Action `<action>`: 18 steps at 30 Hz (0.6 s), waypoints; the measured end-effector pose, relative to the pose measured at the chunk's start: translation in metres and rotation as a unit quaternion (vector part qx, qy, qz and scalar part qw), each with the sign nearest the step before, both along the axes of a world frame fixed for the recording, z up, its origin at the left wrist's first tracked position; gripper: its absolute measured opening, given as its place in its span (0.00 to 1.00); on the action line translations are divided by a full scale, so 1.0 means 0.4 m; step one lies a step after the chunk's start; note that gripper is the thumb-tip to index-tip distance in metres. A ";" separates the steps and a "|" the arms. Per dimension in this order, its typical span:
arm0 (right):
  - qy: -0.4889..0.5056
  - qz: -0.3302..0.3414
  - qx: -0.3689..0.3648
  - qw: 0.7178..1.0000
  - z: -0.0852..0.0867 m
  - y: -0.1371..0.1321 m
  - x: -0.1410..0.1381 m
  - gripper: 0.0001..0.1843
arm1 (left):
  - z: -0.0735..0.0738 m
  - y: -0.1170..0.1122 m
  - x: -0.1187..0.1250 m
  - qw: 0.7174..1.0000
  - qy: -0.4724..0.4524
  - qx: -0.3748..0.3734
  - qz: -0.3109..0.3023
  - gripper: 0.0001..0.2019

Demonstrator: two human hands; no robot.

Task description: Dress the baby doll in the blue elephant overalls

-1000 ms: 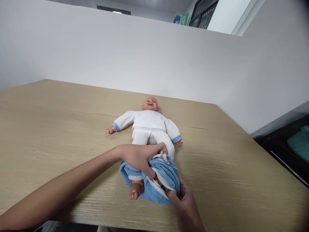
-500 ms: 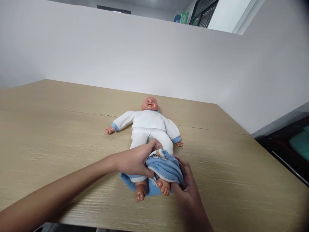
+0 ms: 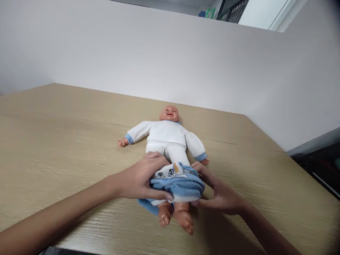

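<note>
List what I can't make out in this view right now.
All in the head view:
Doll: its lower legs are hidden by the bunched blue cloth; only the feet show below.
Cloth's design: two eyes show; the rest is lost in folds and behind the left hand.
Left hand: most fingertips are out of sight behind the hand itself.
Dark object: cut off by the right edge.
Green item: too small to identify.

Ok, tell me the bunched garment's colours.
The garment is blue and white with an orange patch, as the head view shows.
</note>
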State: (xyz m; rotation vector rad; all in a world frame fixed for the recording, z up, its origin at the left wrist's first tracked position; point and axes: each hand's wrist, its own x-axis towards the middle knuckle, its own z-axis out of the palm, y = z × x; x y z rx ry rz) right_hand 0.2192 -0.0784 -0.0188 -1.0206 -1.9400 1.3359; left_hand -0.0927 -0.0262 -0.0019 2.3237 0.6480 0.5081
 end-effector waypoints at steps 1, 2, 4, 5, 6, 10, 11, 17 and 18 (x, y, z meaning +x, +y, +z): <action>-0.003 0.001 0.011 1.000 -0.002 0.004 0.006 0.22 | 0.004 0.003 -0.007 1.000 -0.002 0.016 -0.003 0.25; -0.005 0.000 0.020 1.000 -0.006 0.009 0.011 0.20 | 0.008 0.007 -0.013 1.000 -0.004 0.027 -0.005 0.22; 0.007 0.003 0.029 1.000 -0.014 0.023 0.015 0.15 | 0.017 0.020 -0.022 0.999 0.002 0.033 -0.005 0.16; 0.021 0.006 0.026 0.999 -0.019 0.034 0.014 0.14 | 0.020 0.027 -0.026 1.000 0.008 0.028 -0.005 0.13; 0.040 0.006 0.018 0.999 -0.023 0.045 0.011 0.13 | 0.021 0.035 -0.028 1.000 0.014 0.019 -0.003 0.12; 0.120 -0.043 -0.022 0.992 -0.041 0.098 -0.021 0.15 | 0.005 0.058 -0.028 0.997 -0.001 -0.034 0.071 0.12; 0.137 -0.065 -0.035 0.988 -0.046 0.110 -0.032 0.16 | -0.003 0.061 -0.027 0.994 -0.011 -0.046 0.097 0.13; 0.231 -0.189 -0.165 0.940 -0.105 0.140 -0.073 0.21 | -0.050 0.054 -0.050 0.989 -0.031 -0.002 0.147 0.17; 0.234 -0.191 -0.176 0.937 -0.116 0.138 -0.072 0.21 | -0.059 0.052 -0.061 0.989 -0.031 0.021 0.144 0.18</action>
